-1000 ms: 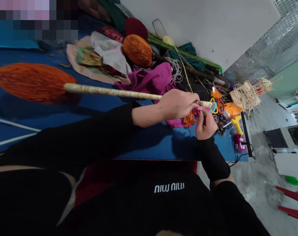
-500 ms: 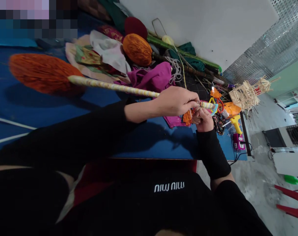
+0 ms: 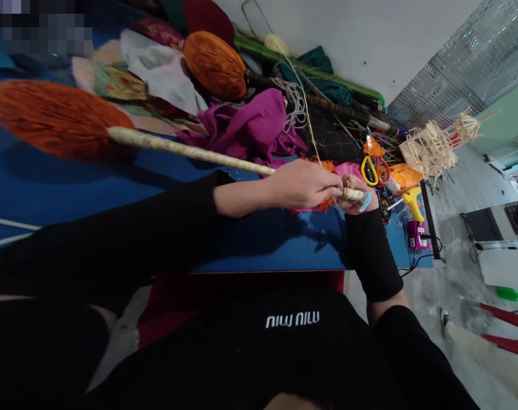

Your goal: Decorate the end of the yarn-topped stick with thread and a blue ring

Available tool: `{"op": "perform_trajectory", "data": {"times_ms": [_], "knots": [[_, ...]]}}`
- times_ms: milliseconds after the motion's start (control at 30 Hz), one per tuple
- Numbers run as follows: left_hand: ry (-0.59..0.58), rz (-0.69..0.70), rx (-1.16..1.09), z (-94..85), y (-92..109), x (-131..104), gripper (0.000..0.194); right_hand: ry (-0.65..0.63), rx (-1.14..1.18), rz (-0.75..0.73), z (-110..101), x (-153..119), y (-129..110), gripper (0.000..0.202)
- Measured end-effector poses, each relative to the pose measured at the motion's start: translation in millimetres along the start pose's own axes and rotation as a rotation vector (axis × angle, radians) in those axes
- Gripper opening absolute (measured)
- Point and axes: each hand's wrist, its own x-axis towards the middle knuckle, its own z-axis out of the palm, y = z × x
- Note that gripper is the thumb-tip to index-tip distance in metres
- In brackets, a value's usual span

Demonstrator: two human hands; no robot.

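A long stick (image 3: 190, 151) wrapped in pale yellow patterned strip lies across the view, with a large orange fibre bulb (image 3: 57, 122) at its left end. My left hand (image 3: 308, 183) is closed around the stick near its right end. Behind that end, my right hand (image 3: 361, 196) curls against the stick, its fingers partly hidden. A light blue loop (image 3: 365, 201) sticks out at the tip. From a yellow yarn ball (image 3: 276, 43), a thin yellow strand (image 3: 309, 119) runs down to my hands. Bunched orange fibre (image 3: 326, 203) shows beneath my fingers.
On the blue tabletop (image 3: 250, 250) lie purple cloth (image 3: 245, 125), a second orange bulb (image 3: 216, 65), scissors (image 3: 370, 171), a yellow glue gun (image 3: 412, 204) and a purple power strip (image 3: 417, 234). A wooden stick model (image 3: 429, 151) stands right. A person's leg (image 3: 472, 341) is beyond the table.
My right hand has shifted from below the stick's end to behind it. The surroundings have slid in view. A person's leg has appeared at the lower right.
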Motion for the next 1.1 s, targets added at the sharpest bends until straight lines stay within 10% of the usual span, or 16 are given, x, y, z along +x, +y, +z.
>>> {"op": "perform_trajectory", "data": {"times_ms": [400, 733, 900, 1100], "knots": [[-0.003, 0.120, -0.145, 6.0, -12.0, 3.5, 0.035, -0.004, -0.470, -0.531, -4.3, -10.2, -1.5, 0.053], [0.070, -0.017, -0.077, 5.5, -4.1, 1.7, 0.037, 0.496, -1.599, -1.197, -2.8, -35.2, -0.5, 0.046], [0.264, -0.002, 0.005, 9.6, -8.6, 0.5, 0.042, 0.838, -1.684, -1.279, 1.6, -35.9, 12.3, 0.040], [0.358, -0.090, 0.104, 4.0, -6.1, -1.8, 0.046, 0.897, -1.579, -1.230, 6.5, -34.9, 18.1, 0.035]]}}
